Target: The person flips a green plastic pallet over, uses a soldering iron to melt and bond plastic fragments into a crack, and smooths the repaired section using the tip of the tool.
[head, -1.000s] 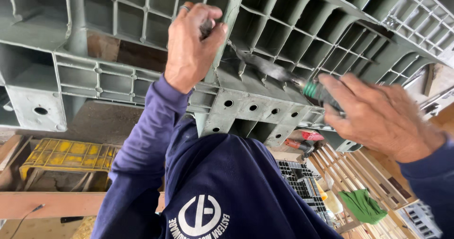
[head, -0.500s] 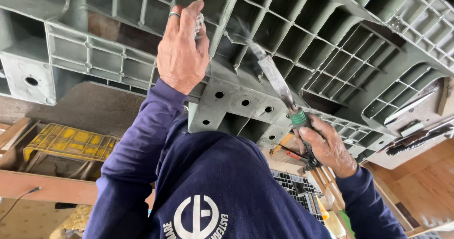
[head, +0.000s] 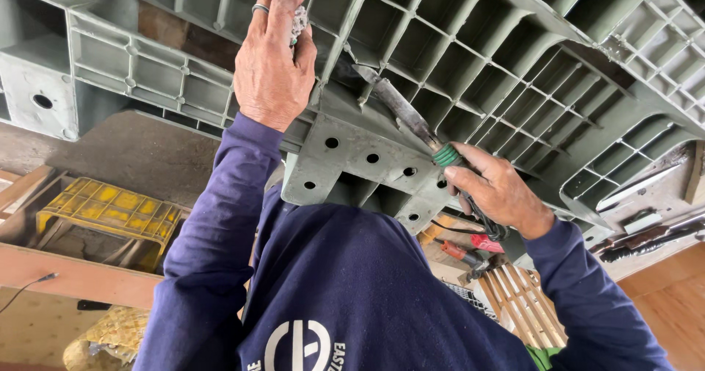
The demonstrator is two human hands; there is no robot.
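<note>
**Two hands at work on the ribbed underside of a grey-green plastic pallet**

While the camera looks past a dark blue long-sleeved shirt (head: 330, 283) bearing a white round emblem, both of the person's hands reach into a large grey-green plastic pallet (head: 514, 62) that fills the upper part of the view. Its surface is a grid of open, box-like cells divided by thin ribs. The cells that can be seen into hold nothing, though a few at the upper left show brown wood behind them. A solid block (head: 360, 165) of the pallet, pierced by a row of round holes, juts out between the two arms.

The left hand (head: 272, 62) is closed, with a ring on one finger, and pinches a small pale, crumpled scrap (head: 298, 23) against a rib near the top of the view. What the scrap is made of cannot be told.

The right hand (head: 496, 191) is wrapped tightly around the green-banded handle of a flat metal blade (head: 400, 106). The blade points up and to the left, and its tip lies against the ribs just beside the left hand. The hands are apart, with the blade spanning most of the space between them.

Below, at the left, a yellow plastic grid crate (head: 103, 209) sits on wooden beams. At the lower right lie slatted wood (head: 525, 305) and a red tool (head: 485, 242).
</note>
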